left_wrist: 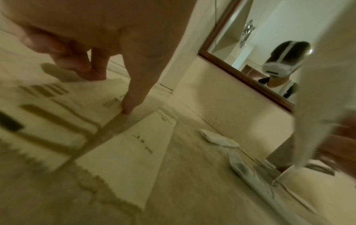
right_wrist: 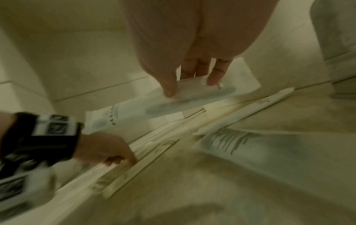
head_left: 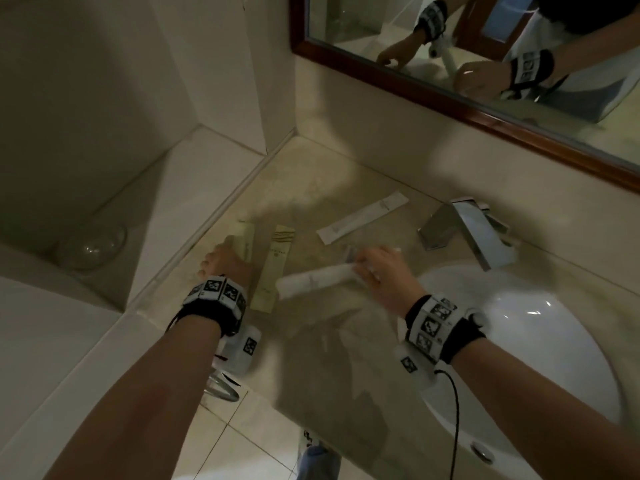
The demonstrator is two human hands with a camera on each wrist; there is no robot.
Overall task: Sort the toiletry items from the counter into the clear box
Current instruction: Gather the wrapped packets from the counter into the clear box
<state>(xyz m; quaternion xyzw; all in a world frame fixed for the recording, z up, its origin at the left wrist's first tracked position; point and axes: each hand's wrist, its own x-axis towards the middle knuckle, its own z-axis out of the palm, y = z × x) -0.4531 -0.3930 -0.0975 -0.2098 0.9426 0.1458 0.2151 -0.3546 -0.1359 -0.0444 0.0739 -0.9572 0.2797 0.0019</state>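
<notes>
My left hand (head_left: 228, 251) pinches a cream packet (head_left: 244, 242) by its edges at the counter's left rim; the fingertips (left_wrist: 127, 109) sit on its side. A second long cream packet (head_left: 273, 268) lies flat just right of it. My right hand (head_left: 360, 268) holds a white packet (head_left: 315, 280) by one end, thumb (right_wrist: 169, 91) on top and fingers behind, the packet (right_wrist: 134, 109) lifted off the counter. Another long white packet (head_left: 362, 216) lies further back. A small clear-wrapped item (head_left: 349, 252) lies by my right fingers. I cannot see a clear box.
A chrome faucet (head_left: 467, 230) and a white sink (head_left: 519, 341) are to the right. A wood-framed mirror (head_left: 450, 109) hangs on the back wall. A round clear glass dish (head_left: 93, 247) sits on the lower ledge at left. The beige counter (head_left: 329, 341) stretches toward me.
</notes>
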